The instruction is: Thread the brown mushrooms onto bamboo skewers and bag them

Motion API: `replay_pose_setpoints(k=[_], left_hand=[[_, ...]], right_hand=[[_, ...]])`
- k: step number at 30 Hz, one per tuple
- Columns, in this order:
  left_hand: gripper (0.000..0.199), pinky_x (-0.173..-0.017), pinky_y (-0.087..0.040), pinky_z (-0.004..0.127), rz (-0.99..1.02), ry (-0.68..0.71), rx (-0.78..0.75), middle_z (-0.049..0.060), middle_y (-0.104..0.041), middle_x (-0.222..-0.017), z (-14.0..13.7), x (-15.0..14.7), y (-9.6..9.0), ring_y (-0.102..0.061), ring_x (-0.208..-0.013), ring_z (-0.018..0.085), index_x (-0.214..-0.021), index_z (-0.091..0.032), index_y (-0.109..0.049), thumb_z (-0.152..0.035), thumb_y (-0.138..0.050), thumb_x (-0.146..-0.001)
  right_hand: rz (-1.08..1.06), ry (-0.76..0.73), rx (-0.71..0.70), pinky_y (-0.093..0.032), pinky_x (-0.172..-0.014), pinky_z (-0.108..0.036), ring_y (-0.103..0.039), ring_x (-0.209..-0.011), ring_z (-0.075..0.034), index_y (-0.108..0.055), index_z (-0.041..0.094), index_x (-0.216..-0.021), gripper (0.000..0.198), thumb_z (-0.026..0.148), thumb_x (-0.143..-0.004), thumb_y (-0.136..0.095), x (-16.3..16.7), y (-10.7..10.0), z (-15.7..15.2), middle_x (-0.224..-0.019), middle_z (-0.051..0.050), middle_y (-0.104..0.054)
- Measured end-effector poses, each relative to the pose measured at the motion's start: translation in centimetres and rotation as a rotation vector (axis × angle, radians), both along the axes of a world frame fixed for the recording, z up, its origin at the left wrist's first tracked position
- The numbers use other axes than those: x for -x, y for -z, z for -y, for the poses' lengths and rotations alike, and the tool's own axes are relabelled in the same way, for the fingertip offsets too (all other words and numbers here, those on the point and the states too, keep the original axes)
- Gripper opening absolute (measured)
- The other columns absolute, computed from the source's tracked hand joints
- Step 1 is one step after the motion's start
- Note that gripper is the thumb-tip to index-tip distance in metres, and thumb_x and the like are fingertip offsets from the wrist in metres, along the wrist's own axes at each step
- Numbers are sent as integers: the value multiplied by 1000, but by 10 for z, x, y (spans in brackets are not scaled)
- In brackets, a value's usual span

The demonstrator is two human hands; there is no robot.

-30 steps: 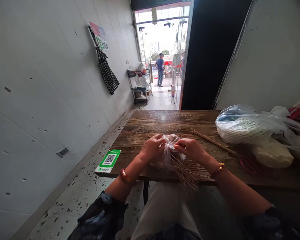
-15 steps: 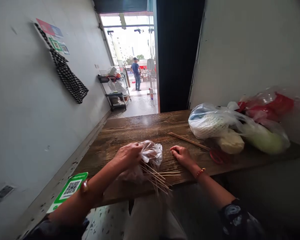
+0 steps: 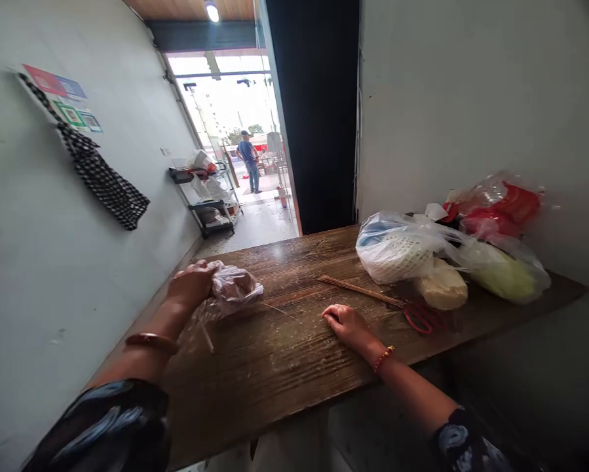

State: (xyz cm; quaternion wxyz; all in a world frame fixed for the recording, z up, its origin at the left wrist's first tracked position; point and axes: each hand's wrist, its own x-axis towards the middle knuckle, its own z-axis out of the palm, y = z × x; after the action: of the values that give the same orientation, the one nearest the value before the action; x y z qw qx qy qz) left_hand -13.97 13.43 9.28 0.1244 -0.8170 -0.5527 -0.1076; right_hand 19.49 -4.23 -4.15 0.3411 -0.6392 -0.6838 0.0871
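My left hand [image 3: 192, 287] is closed round the gathered part of a thin clear plastic bag [image 3: 235, 287] at the left of the wooden table. Something brownish shows through the bag. A thin stick [image 3: 277, 308] lies by the bag, and another stick [image 3: 209, 339] shows blurred below it. My right hand [image 3: 347, 324] rests on the tabletop with fingers loosely curled, thumb a little apart, nothing visible in it. Beyond it lies a bundle of thin brown sticks [image 3: 360, 290]. The red-handled scissors [image 3: 422, 318] are to its right, blades hidden.
A plastic bag of produce [image 3: 397, 252], a pale cut vegetable [image 3: 441, 285] and a red bag [image 3: 505, 206] crowd the table's [image 3: 294, 373] right end. Left stands a wall with a checkered cloth [image 3: 105, 180]. Past the doorway are a cart [image 3: 210, 203] and a person [image 3: 248, 160].
My left hand has carried the bag left and away from me, with the sticks that stuck out toward me. My right hand stays on the table. The view has shifted right.
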Motion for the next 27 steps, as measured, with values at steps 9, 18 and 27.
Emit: replay_pose_setpoints(k=[9,18,27], left_hand=[[41,-102,-40,39,109,-49,-30,12,-52,-135,46,40,56,-49,-123,26,-129,-19,-52,-27,-43,-89],[53,-104,-41,46,482,-241,-106,17,-52,-129,164,112,152,-50,-123,29,-130,-12,-46,-45,-46,-89],[43,-107,-36,44,236,-349,7,11,-51,-138,211,90,163,-46,-127,28,-125,-20,-59,-43,-43,-92]], right_hand=[[85,-91,-28,-50,-76,-28,-68,-84,-18,-69,20,-92,23,26,-95,-46,-5,19,0,-91,-5,-72],[383,-106,-97,-44,-90,-37,-59,-103,-26,-68,19,-111,27,21,-92,-49,11,25,7,-115,-10,-66],[549,-113,-154,-46,-91,-40,-60,-111,-27,-68,17,-117,34,23,-95,-43,7,37,8,-123,-12,-66]])
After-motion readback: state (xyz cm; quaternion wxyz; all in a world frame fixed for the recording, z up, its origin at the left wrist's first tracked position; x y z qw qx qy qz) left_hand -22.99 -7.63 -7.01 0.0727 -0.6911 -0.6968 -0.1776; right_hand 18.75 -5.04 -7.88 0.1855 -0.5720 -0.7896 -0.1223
